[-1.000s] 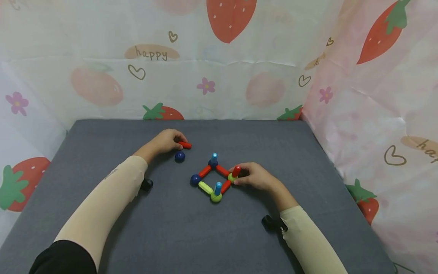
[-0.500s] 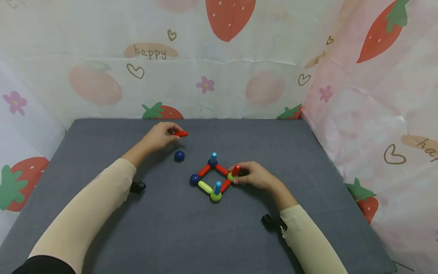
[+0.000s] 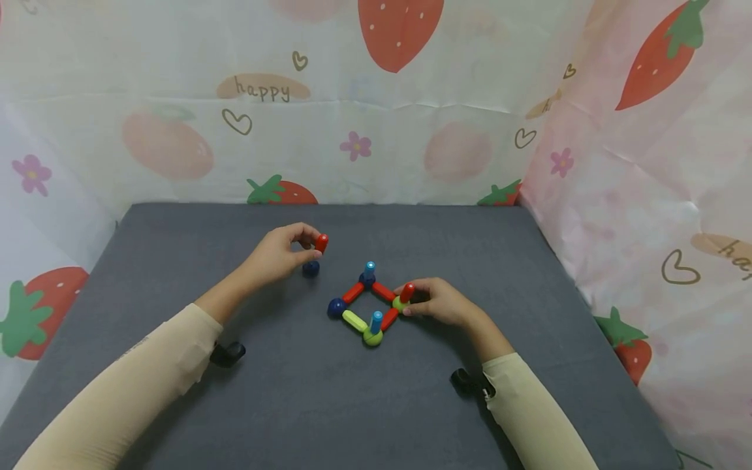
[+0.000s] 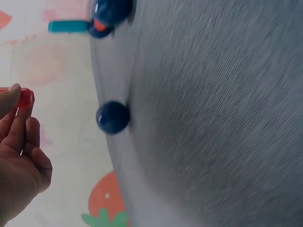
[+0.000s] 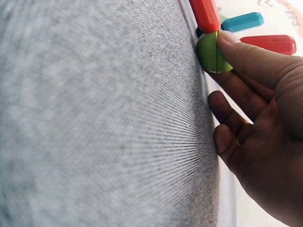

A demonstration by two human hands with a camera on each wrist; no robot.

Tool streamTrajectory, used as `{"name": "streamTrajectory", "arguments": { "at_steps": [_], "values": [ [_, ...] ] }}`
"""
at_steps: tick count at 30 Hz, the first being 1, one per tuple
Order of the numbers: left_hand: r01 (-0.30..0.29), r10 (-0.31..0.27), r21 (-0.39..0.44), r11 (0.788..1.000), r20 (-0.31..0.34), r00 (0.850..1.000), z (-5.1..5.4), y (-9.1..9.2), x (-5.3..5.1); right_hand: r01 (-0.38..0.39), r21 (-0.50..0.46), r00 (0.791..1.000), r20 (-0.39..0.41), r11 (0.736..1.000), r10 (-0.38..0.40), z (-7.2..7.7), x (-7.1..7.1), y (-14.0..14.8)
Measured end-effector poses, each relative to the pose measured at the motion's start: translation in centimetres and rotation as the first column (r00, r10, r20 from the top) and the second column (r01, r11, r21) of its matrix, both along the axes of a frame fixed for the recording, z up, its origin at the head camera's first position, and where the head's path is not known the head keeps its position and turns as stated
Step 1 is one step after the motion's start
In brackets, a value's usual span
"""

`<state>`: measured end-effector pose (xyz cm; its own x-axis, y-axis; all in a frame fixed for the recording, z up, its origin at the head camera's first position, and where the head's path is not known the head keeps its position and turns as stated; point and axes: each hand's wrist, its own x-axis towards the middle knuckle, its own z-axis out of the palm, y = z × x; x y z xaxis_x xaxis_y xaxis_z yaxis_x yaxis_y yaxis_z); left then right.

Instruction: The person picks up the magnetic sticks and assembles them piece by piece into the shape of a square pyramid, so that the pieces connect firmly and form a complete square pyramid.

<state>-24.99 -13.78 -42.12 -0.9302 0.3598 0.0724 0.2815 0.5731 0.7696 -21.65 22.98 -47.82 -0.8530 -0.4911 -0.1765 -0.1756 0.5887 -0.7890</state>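
My left hand [image 3: 279,256] pinches a short red stick [image 3: 321,243] between thumb and fingers, tilted almost upright, above the table. Close below lies a loose dark blue ball [image 3: 311,269], seen apart from the hand in the left wrist view [image 4: 112,117]. My right hand [image 3: 442,304] pinches the green ball [image 5: 208,52] at the right corner of a four-sided ball-and-stick frame. A red stick [image 3: 407,292] stands up from that ball. The frame's other corners are a left blue ball [image 3: 337,308], a back blue ball [image 3: 367,281] and a front green ball [image 3: 373,337].
Upright light-blue sticks rise from the back ball [image 3: 369,268] and the front ball [image 3: 376,321]. A yellow-green stick [image 3: 354,320] forms the front left side; red sticks form the others. Grey cloth [image 3: 364,405] covers the table, with a strawberry-print curtain [image 3: 393,156] behind.
My left hand first lifted the red stick off the cloth, then came back nearer the loose blue ball, turning the stick from lying flat to nearly upright. The right hand stays at the frame.
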Motion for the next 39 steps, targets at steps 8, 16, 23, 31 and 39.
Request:
{"name": "streamTrajectory", "arguments": {
  "at_steps": [8, 16, 23, 31, 39],
  "values": [
    [0.077, -0.081, 0.086, 0.993, 0.042, 0.996, -1.4, 0.9, 2.5, -0.008, 0.014, 1.0, -0.015, 1.0, 0.008, 0.1, 0.0, -0.1],
    [0.133, -0.138, 0.063, 0.989, 0.081, 0.987, -3.2, 1.6, 3.2, -0.014, 0.004, 1.0, -0.025, 1.0, 0.015, 0.2, 0.1, -0.1],
    [0.162, -0.16, -0.012, 0.987, 0.103, 0.982, -4.2, 2.4, 3.2, -0.019, 0.007, 0.999, -0.032, 1.0, 0.019, 0.0, 0.0, 0.0],
    [0.175, -0.169, -0.05, 0.983, 0.108, 0.98, -4.3, 2.5, 3.4, -0.026, -0.001, 0.999, -0.02, 1.0, 0.026, 0.0, -0.1, -0.1],
    [0.22, -0.214, -0.077, 0.973, 0.074, 0.974, -4.1, 2.6, 4.1, -0.015, 0.007, 0.999, -0.036, 1.0, 0.015, 0.3, -1.1, -0.6]
  ]
}}
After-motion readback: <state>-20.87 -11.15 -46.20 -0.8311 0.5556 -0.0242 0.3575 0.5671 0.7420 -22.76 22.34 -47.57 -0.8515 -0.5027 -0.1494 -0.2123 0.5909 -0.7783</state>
